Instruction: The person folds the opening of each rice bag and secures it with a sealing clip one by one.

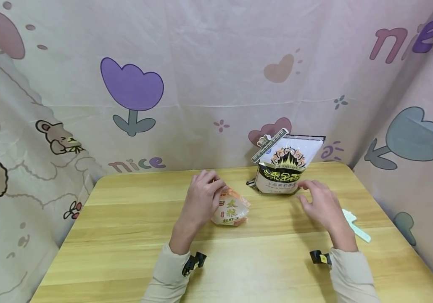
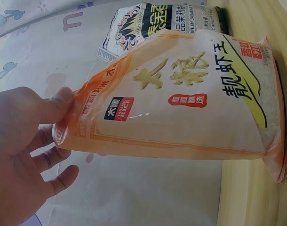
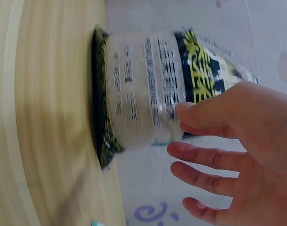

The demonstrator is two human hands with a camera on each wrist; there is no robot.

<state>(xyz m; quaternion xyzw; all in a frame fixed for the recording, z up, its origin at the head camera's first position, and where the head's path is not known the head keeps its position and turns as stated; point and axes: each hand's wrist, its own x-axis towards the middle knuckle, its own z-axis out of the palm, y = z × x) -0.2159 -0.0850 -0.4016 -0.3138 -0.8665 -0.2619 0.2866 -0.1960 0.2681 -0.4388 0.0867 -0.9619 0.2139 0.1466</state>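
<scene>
My left hand [image 1: 204,196] pinches the top edge of an orange and white rice bag [image 1: 232,210] between thumb and fingers. In the left wrist view this bag [image 2: 181,99] stands upright on the table, its top drawn together at the fingertips. Further back stands a white and black jasmine rice bag [image 1: 282,166], a ruler-like clip [image 1: 270,145] set slantwise across its upper left corner. My right hand [image 1: 320,201] is close to that bag's lower right side, fingers spread and loosely bent. In the right wrist view the thumb overlaps the bag [image 3: 143,84]; whether it touches cannot be told.
A mint-green clip-like piece [image 1: 357,227] lies on the wooden table [image 1: 133,235] to the right of my right hand. A printed curtain [image 1: 201,84] hangs behind the table and along both sides. Both sleeves carry a black wrist camera.
</scene>
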